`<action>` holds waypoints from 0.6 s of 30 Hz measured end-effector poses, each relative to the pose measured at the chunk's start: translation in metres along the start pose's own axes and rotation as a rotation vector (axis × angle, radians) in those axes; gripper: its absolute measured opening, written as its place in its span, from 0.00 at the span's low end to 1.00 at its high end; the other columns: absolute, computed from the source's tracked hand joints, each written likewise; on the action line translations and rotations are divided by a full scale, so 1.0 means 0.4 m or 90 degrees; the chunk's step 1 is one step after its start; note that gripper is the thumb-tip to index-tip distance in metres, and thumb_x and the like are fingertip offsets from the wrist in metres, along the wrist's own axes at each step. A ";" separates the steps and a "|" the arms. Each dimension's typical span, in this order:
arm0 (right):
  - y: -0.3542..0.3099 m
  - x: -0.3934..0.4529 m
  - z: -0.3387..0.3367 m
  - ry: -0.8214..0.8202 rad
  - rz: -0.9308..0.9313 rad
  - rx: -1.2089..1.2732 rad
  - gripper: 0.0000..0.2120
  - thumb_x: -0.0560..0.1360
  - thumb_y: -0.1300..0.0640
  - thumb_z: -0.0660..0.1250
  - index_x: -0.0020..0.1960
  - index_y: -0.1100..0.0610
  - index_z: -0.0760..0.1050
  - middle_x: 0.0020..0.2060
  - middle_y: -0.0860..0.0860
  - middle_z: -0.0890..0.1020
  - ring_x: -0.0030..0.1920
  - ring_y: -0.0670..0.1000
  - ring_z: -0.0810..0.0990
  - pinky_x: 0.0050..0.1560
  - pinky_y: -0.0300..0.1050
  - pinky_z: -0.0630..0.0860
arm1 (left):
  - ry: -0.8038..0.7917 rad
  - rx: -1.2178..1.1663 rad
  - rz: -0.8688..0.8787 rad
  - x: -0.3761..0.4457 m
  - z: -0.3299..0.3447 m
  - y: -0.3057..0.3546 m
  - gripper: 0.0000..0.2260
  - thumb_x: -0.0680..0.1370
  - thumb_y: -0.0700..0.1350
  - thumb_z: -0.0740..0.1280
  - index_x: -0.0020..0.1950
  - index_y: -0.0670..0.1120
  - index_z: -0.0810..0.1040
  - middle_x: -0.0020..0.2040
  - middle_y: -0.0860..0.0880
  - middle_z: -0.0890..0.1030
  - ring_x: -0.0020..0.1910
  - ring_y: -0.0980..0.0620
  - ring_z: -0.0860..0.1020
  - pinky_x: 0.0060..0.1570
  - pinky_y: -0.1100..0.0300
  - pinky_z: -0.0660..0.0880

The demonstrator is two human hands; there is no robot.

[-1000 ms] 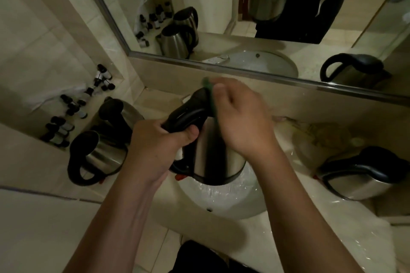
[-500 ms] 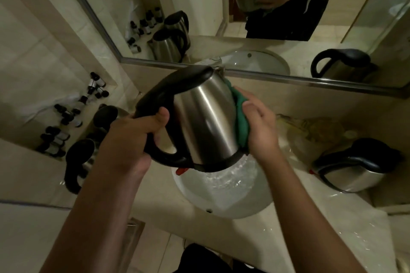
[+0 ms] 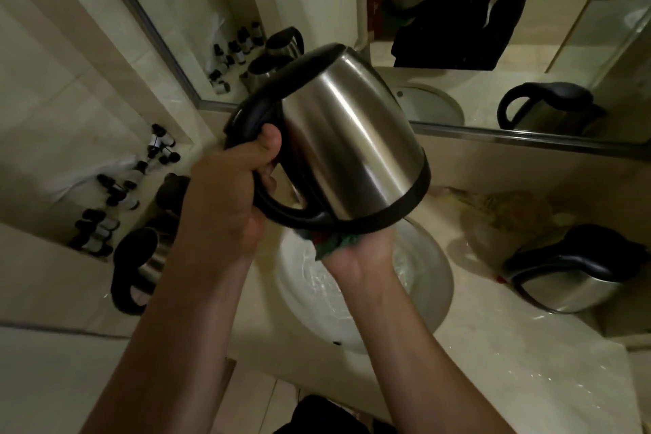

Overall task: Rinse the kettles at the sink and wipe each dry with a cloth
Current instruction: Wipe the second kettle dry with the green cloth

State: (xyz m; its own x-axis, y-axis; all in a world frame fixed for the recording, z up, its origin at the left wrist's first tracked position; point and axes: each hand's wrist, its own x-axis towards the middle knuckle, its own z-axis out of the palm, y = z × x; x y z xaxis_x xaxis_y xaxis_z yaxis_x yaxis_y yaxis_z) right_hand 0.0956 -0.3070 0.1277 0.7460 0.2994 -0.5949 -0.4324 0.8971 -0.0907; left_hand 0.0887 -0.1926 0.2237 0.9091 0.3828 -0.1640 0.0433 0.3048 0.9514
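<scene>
A stainless steel kettle (image 3: 355, 148) with a black lid, handle and base ring hangs tilted above the round white sink (image 3: 428, 278), lid pointing up and left. My left hand (image 3: 225, 197) grips its black handle. My right hand (image 3: 359, 257) presses a green cloth (image 3: 334, 243) against the underside of the kettle's base; most of the cloth is hidden by the kettle and my palm. Another steel kettle (image 3: 570, 278) stands on the counter to the right. Two more kettles (image 3: 141, 264) sit on the counter to the left, partly behind my left arm.
Several small dark-capped bottles (image 3: 116, 194) lie in rows on the left ledge. A wall mirror (image 3: 458, 28) above the counter reflects the kettles and me. A crumpled clear plastic bag (image 3: 500, 211) lies behind the right kettle. The wet counter (image 3: 510, 363) runs to the right.
The kettle rose and tilted further, its base swinging toward me. My right hand slid with the cloth from the kettle's side down to beneath its base. My left hand kept the handle.
</scene>
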 end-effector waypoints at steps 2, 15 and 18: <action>-0.004 -0.028 -0.017 -0.025 0.018 0.031 0.21 0.78 0.50 0.64 0.63 0.62 0.83 0.56 0.63 0.83 0.52 0.61 0.83 0.59 0.54 0.79 | 0.042 0.008 0.027 -0.002 0.000 -0.013 0.10 0.78 0.40 0.70 0.36 0.47 0.77 0.30 0.50 0.69 0.28 0.57 0.69 0.29 0.66 0.69; -0.166 -0.002 0.003 -0.055 -0.220 -0.249 0.20 0.84 0.46 0.59 0.63 0.60 0.80 0.55 0.58 0.86 0.53 0.57 0.86 0.55 0.55 0.84 | 0.135 0.015 0.029 -0.057 0.014 -0.067 0.11 0.67 0.42 0.75 0.32 0.45 0.73 0.27 0.51 0.70 0.26 0.57 0.70 0.31 0.65 0.72; -0.209 0.023 0.005 -0.070 -0.170 -0.315 0.18 0.83 0.47 0.60 0.50 0.58 0.82 0.45 0.54 0.84 0.44 0.52 0.84 0.50 0.49 0.80 | 0.120 0.048 0.041 -0.069 0.014 -0.054 0.12 0.62 0.45 0.74 0.32 0.45 0.72 0.26 0.51 0.70 0.25 0.57 0.71 0.28 0.66 0.72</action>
State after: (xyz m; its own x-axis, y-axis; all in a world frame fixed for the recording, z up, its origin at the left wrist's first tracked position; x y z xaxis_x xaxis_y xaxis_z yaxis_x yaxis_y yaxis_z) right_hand 0.1397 -0.3786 0.1312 0.8990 0.1393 -0.4152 -0.3875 0.6948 -0.6059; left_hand 0.0650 -0.2146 0.2091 0.8177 0.5580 -0.1412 0.0253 0.2103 0.9773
